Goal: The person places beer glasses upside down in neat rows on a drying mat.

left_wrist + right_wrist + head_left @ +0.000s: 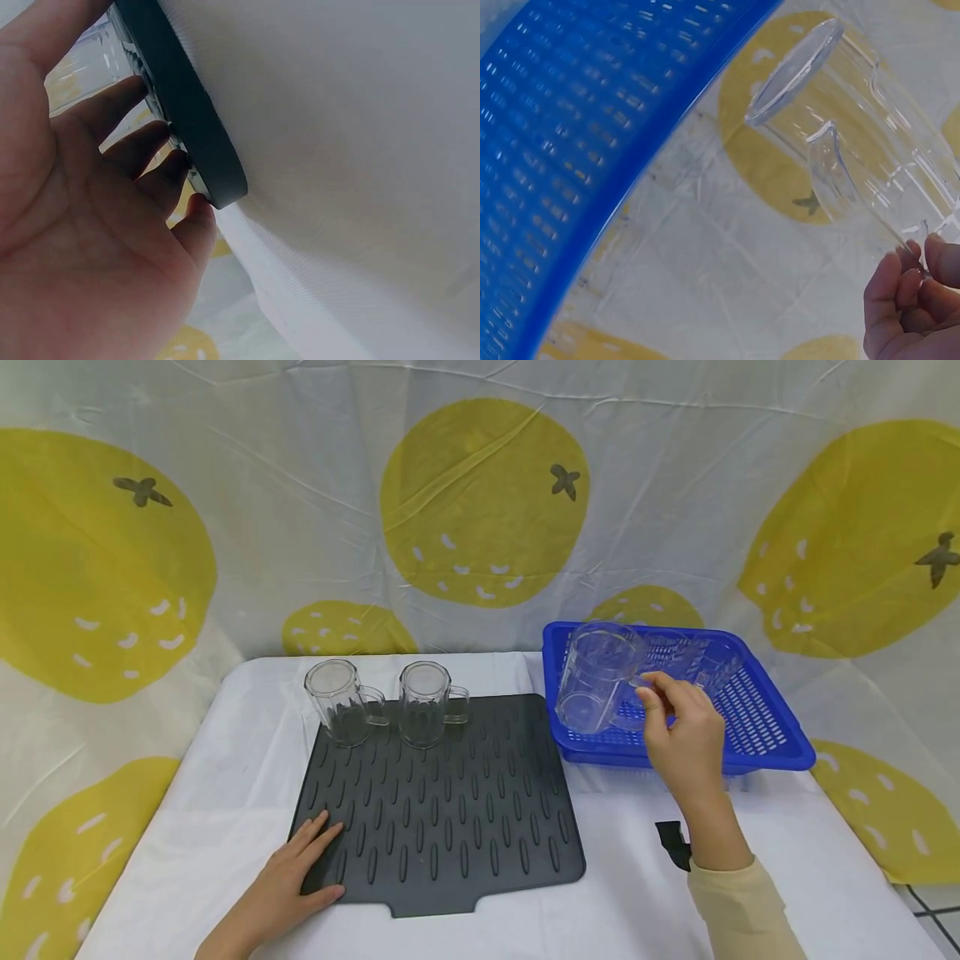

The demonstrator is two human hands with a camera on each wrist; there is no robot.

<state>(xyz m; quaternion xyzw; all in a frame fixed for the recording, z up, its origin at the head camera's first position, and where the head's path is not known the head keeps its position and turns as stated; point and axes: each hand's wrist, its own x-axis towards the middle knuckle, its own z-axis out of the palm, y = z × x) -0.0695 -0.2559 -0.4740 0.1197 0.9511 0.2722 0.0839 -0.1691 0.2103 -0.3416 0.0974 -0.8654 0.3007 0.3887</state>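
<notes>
My right hand [686, 735] pinches the handle of a clear glass mug [596, 681], which hangs tilted over the left part of a blue plastic basket [772, 727]. In the right wrist view the same mug [885, 135] shows beside the basket's rim, thumb and fingertips on its handle. My left hand [288, 877] lies with spread, straight fingers on the left edge of a dark grey ridged mat [450, 827]. Two clear glass mugs, a left one [341, 706] and a right one [424, 706], stand along the mat's far edge, handles pointing right.
More clear glass [716, 672] shows inside the basket. A small black strip [673, 843] lies on the white tablecloth [622, 860] near my right wrist. Behind the table hangs a pale curtain [300, 527] printed with yellow fruit.
</notes>
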